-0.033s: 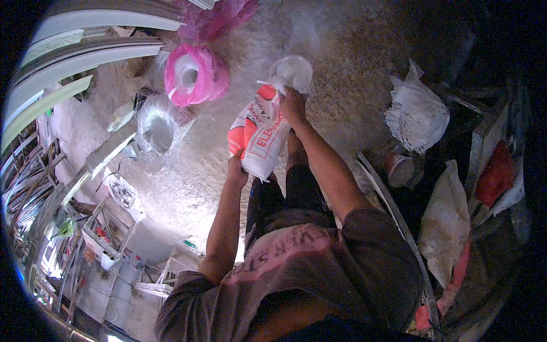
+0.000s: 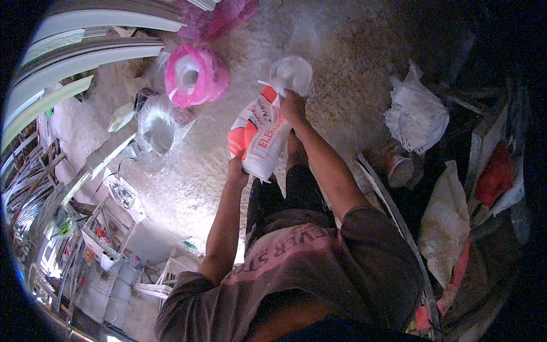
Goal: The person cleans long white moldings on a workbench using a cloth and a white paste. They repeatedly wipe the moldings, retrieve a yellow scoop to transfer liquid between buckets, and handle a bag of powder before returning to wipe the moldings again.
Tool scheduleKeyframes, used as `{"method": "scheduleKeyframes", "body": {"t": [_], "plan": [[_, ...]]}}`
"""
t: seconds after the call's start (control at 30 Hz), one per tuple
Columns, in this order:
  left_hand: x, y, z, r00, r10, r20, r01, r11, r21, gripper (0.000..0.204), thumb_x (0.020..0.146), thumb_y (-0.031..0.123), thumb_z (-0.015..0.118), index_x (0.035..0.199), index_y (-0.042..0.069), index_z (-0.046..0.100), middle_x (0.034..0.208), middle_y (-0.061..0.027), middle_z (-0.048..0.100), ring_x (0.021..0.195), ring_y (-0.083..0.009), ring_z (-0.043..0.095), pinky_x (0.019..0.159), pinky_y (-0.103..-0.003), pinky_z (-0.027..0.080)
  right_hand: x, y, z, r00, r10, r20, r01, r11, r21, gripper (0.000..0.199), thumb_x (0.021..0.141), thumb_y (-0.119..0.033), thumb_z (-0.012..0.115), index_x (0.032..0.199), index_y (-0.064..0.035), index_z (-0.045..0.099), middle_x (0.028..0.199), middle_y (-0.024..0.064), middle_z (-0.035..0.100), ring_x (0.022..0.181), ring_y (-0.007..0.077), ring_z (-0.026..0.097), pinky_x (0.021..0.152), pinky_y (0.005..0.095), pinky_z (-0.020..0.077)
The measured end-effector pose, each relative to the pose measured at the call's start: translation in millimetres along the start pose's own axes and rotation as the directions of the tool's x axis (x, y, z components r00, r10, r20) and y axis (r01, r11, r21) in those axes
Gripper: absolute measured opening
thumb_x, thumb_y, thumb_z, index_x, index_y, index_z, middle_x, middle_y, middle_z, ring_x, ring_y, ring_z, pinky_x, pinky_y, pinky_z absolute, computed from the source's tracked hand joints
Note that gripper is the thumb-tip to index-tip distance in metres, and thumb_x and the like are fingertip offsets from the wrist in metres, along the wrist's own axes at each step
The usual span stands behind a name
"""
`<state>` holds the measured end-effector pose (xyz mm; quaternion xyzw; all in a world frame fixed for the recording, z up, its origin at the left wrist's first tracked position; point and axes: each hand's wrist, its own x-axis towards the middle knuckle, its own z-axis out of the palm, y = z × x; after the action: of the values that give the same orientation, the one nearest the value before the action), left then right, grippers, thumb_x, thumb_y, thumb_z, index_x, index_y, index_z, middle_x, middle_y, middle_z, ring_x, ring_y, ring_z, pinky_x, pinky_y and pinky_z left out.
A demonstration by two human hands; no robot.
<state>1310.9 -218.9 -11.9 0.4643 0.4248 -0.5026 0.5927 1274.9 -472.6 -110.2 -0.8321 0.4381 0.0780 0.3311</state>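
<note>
A white and orange-red printed sack (image 2: 266,142) hangs tilted between my two hands, above my legs. My left hand (image 2: 237,170) is closed on its lower left corner. Up at the mouth end, my right hand (image 2: 293,107) grips the sack's gathered upper edge, its fingertips partly hidden by the plastic. Just beyond that end stands a round, whitish translucent tub (image 2: 293,73) on the dusty floor. The sack's mouth overlaps the tub's near rim in this view. What is inside the tub cannot be made out clearly.
A roll in pink plastic (image 2: 199,77) and a coil of pale fibre strands (image 2: 159,132) lie left. Long white mouldings (image 2: 102,57) reach in from the upper left. At right are a crumpled white sack (image 2: 416,111), a small bucket (image 2: 399,169) and a curved strip (image 2: 393,219).
The sack's printed side has creased and shifted slightly between my hands. Both hands stay almost in the same place.
</note>
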Motion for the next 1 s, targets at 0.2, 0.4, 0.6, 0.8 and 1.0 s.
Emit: {"method": "scheduleKeyframes", "body": {"t": [0.2,0.4,0.6,0.8,1.0], "plan": [[0.3,6.5,-1.8,0.999,0.021,0.046,-0.02,1.0,-0.021,0.039,0.088,0.021,0.053,0.117,-0.006,0.048,0.106,-0.0187,0.062,0.094,-0.0292,0.063,0.08,-0.042,0.053,2.5,-8.2,-4.8,0.998,-0.008,-0.057,0.01,1.0,0.03,0.034,0.084,-0.026,0.057,0.104,0.0011,0.061,0.095,0.0228,0.064,0.09,0.0397,0.061,0.082,0.0488,0.044],[-16.6,10.9,9.7,0.998,0.02,0.062,-0.014,0.995,-0.103,0.039,0.088,0.023,0.052,0.116,-0.004,0.049,0.106,-0.0195,0.062,0.094,-0.0325,0.063,0.083,-0.047,0.052,-0.1,-26.9,-33.4,1.0,0.016,-0.026,-0.014,0.995,0.099,0.037,0.085,-0.03,0.057,0.102,0.0021,0.061,0.093,0.0248,0.064,0.09,0.0417,0.06,0.081,0.0486,0.0459],[-15.5,21.0,-7.8,0.988,-0.062,0.143,0.088,0.978,-0.189,0.037,0.087,0.023,0.051,0.114,-0.002,0.052,0.104,-0.0197,0.063,0.091,-0.034,0.064,0.081,-0.052,0.052,-6.6,-57.0,-87.8,0.996,-0.084,-0.033,0.086,0.993,0.081,0.038,0.085,-0.032,0.058,0.094,0.0043,0.063,0.086,0.0245,0.065,0.083,0.0417,0.062,0.075,0.046,0.0474],[-17.5,32.9,-23.5,0.99,-0.009,0.144,0.012,1.0,-0.02,0.035,0.084,0.02,0.057,0.109,-0.003,0.054,0.094,-0.0185,0.064,0.079,-0.03,0.066,0.074,-0.047,0.055,-34.5,-157.7,-214.7,0.971,-0.183,-0.155,0.216,0.95,0.226,0.036,0.086,-0.031,0.061,0.089,0.0043,0.065,0.076,0.0153,0.066,0.069,0.0257,0.061,0.067,0.0376,0.0471],[-46.6,90.2,-17.9,0.929,0.242,0.28,-0.319,0.907,0.274,0.042,0.083,0.036,0.061,0.11,0.004,0.06,0.101,-0.0102,0.065,0.085,-0.0253,0.063,0.082,-0.041,0.049,-113.8,-264.5,-307.8,0.85,-0.386,-0.358,0.497,0.813,0.304,0.04,0.086,-0.035,0.061,0.088,0.0053,0.066,0.08,0.0167,0.068,0.067,0.025,0.064,0.064,0.0386,0.0489]]}}
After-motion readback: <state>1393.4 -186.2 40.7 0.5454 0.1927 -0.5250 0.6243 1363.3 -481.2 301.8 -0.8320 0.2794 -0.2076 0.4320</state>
